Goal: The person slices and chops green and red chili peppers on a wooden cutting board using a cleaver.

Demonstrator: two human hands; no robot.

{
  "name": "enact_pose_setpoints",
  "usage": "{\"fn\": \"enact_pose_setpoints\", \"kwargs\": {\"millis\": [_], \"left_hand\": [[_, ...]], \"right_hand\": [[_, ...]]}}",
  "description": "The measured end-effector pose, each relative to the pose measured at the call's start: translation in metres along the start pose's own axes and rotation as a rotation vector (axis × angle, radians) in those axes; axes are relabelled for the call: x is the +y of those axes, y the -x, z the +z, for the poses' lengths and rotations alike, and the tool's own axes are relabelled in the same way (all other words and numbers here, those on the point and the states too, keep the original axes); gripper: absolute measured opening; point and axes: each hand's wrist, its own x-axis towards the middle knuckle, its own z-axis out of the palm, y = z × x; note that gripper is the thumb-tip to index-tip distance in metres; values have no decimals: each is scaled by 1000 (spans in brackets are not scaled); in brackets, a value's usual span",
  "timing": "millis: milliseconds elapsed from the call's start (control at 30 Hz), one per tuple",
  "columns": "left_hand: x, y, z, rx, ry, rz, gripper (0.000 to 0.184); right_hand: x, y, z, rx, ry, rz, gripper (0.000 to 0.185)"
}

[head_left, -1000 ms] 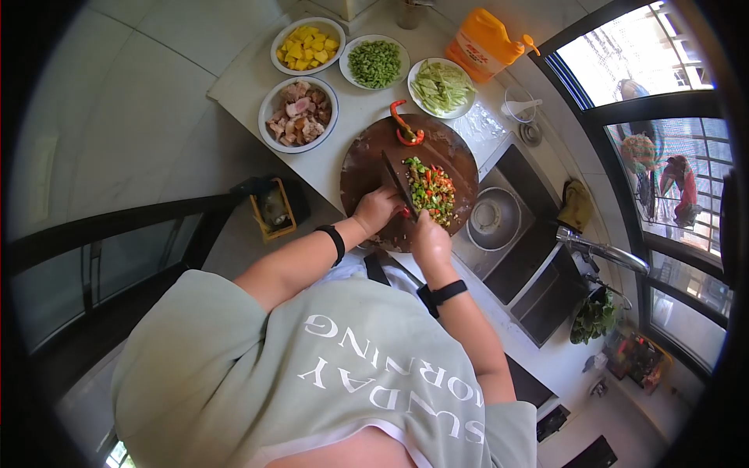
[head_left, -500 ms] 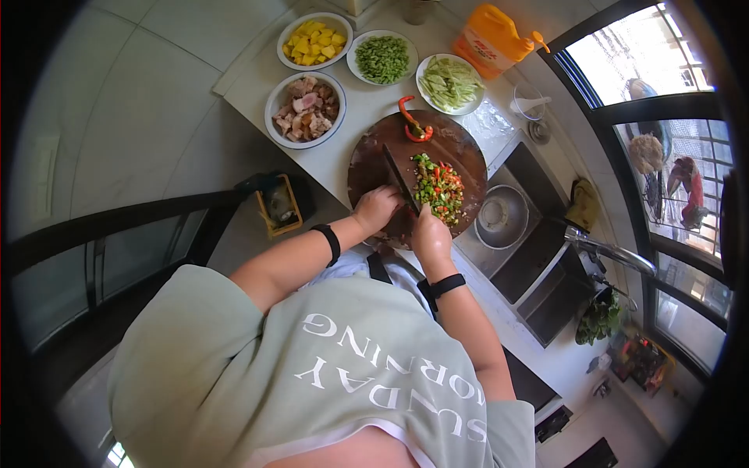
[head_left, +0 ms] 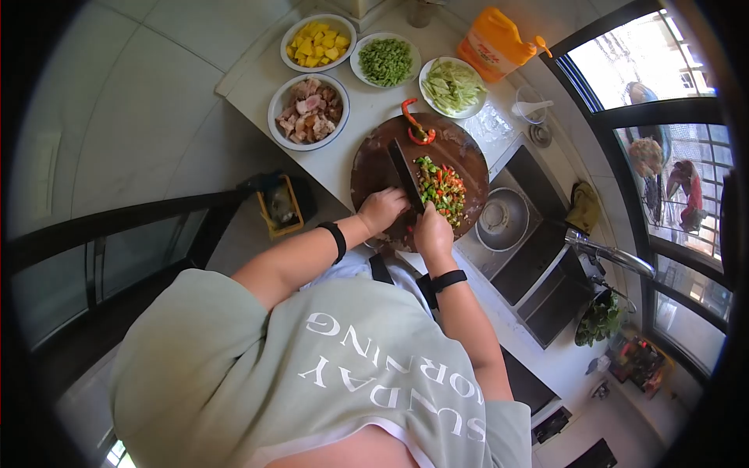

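Many chopped peppers (head_left: 441, 189) lie just ahead of the right hand (head_left: 434, 232) clasping a knife (head_left: 406, 175).

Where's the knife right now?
In the head view, the knife is in the right hand, over the round chopping board, its blade between the left hand on its left and the chopped peppers on its right.

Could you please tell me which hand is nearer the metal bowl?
Right: the right hand, holding the knife, is left of the metal bowl; the left hand lies farther left.
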Motion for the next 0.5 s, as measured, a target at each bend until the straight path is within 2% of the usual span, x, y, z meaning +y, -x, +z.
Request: {"fn": "enact_pose_setpoints", "kwargs": {"millis": [133,200,367,467,500], "left_hand": [[0,2,-12,-23,-12,-2,7],[3,10,-14,-24,10,5,8],[-3,10,-7,-28,-35,-14,8],[-7,13,-8,-82,-3,-13,6],[-6,17,-12,-92,-3,-20,6]], "right_hand": [[-4,9,-14,-35,-6,73,33],[-3,19,-12,-65,32,-26,32],[3,7,15,1,-9,31,29],[-1,16,-9,20,-118,40,27],[-1,19,-11,-17,-51,19,26]]}}
